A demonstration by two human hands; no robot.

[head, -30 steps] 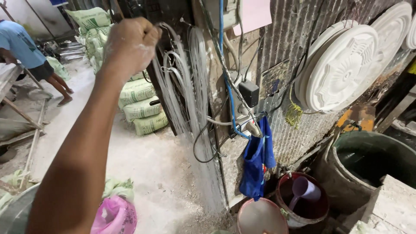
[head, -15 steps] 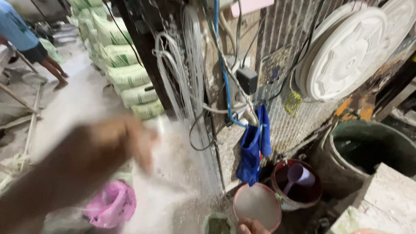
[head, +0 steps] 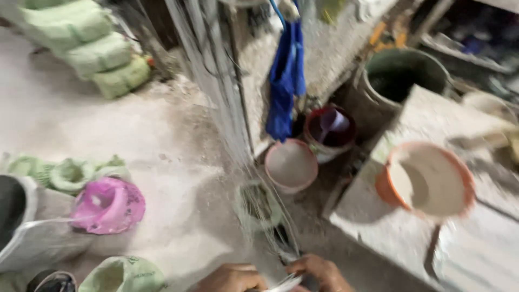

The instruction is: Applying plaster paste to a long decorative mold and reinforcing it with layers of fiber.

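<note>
Both my hands are low at the bottom edge of the blurred head view. My left hand (head: 232, 277) and my right hand (head: 319, 272) are closed together on the lower end of a bundle of thin pale fibre strands (head: 232, 130). The strands run up from my hands past a small dusty pot (head: 258, 204) to the wall at the top. Only my fingers and knuckles show; my wrists are cut off by the frame.
A pink-rimmed bucket (head: 291, 165), a dark red bucket (head: 330, 131) and a blue cloth (head: 285, 81) stand by the wall. An orange basin of white paste (head: 427, 181) rests on a stone slab (head: 476, 249). Green sacks (head: 102, 57), a pink bag (head: 108, 205) and a large dark tub (head: 403, 73) surround the dusty floor.
My left arm has dropped from raised overhead to floor level. The view has tilted down, and both hands now meet on the strand ends.
</note>
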